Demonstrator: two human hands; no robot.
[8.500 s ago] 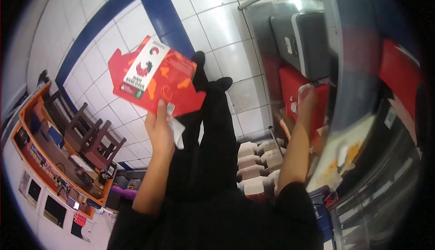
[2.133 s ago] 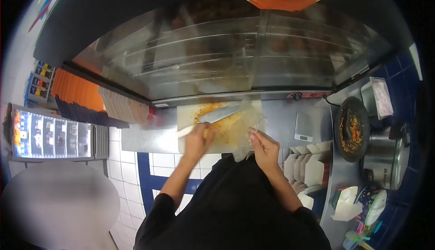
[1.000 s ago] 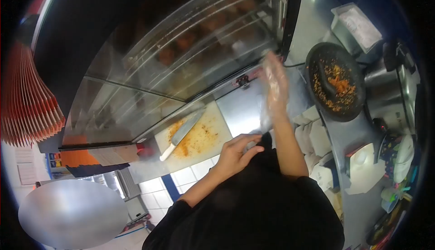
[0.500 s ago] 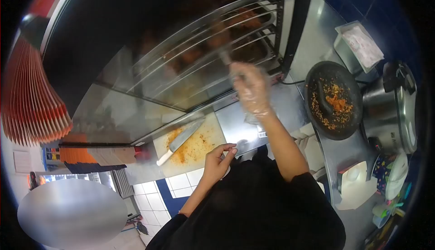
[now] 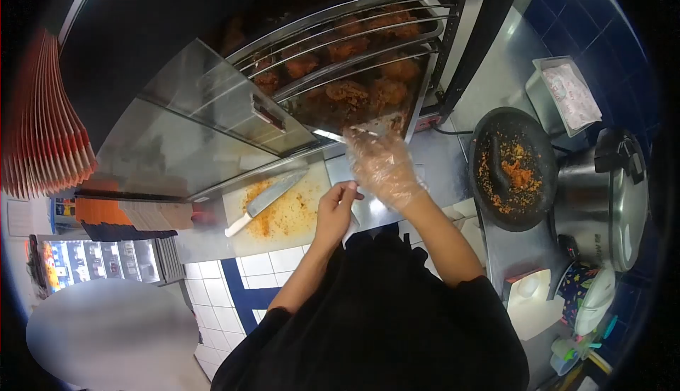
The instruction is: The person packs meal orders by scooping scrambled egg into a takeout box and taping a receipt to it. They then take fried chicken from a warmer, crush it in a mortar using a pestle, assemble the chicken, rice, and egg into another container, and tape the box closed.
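My right hand (image 5: 384, 170), in a clear plastic glove, has its fingers closed at the front edge of the lowest tray (image 5: 419, 104) in the heated cabinet. Pieces of fried chicken (image 5: 347, 93) lie on this tray, and more sit on the racks above. My bare left hand (image 5: 336, 214) is closed beside the glove, in front of my body. A bit of something white shows under its palm, too small to identify. Left of it, a knife (image 5: 273, 196) rests on a stained cutting board (image 5: 304, 214).
The cabinet's glass door (image 5: 212, 100) stands slid to the left. At the right are a stone mortar (image 5: 513, 203) with a pestle and orange crumbs, a metal container (image 5: 542, 100), a large pot (image 5: 591, 203) and an opened carton (image 5: 531, 313). Red folded cartons (image 5: 49, 129) hang at far left.
The glass door has slid left, baring the racks. The lowest tray now juts out, with my gloved right hand at its edge. My left hand has stayed near my body.
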